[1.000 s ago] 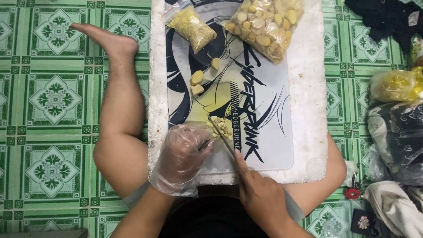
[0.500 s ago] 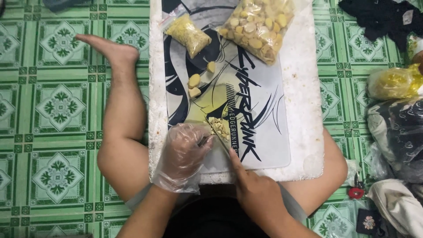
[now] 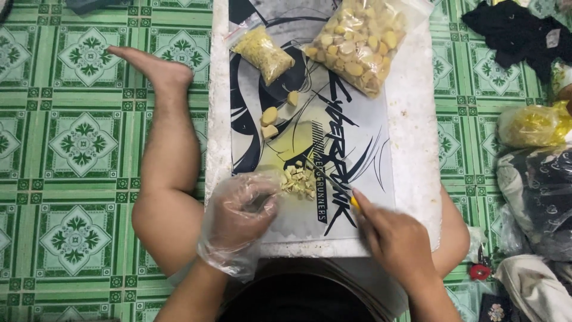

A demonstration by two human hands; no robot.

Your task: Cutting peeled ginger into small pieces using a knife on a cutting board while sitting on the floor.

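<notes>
My left hand (image 3: pixel 241 210), in a clear plastic glove, rests with curled fingers against the left edge of a small pile of chopped yellow pieces (image 3: pixel 298 180); the crumpled glove hides whether it grips any. My right hand (image 3: pixel 394 240) holds a yellow-handled knife (image 3: pixel 355 203), blade pointing up-left toward the pile. Both work on a printed mat (image 3: pixel 363 137) laid over a white foam board (image 3: pixel 414 149). A few whole yellow chunks (image 3: pixel 269 122) lie above the pile.
A small bag of chopped bits (image 3: pixel 262 55) and a large bag of whole chunks (image 3: pixel 360 39) lie at the board's far end. My bare leg (image 3: pixel 170 155) lies left on the green tiled floor (image 3: pixel 77 143). Bags and cloth (image 3: pixel 536 155) are heaped on the right.
My right hand with the knife has shifted a little to the right, away from the pile. My gloved left hand has stayed at the pile's edge.
</notes>
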